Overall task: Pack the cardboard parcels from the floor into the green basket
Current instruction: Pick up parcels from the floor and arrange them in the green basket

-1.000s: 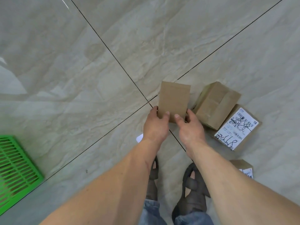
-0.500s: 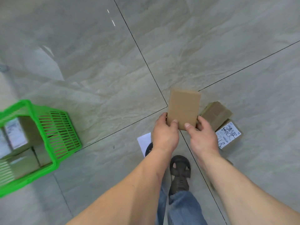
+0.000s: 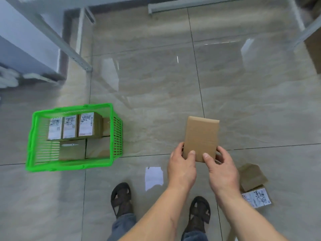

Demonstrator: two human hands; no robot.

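Head camera looks down on a green basket [image 3: 116,134] on the floor [image 3: 156,101], already holding several cardboard parcels [image 3: 85,126], some standing with white labels showing. At least two more parcels [image 3: 251,178] lie on the floor to the person's right, so I judge the job is well along but unfinished. Both hands grip one plain parcel [image 3: 201,136] by its near end, well apart from the basket: the left hand [image 3: 182,167] and right hand [image 3: 220,171] each curl fingers round an edge, thumbs on top.
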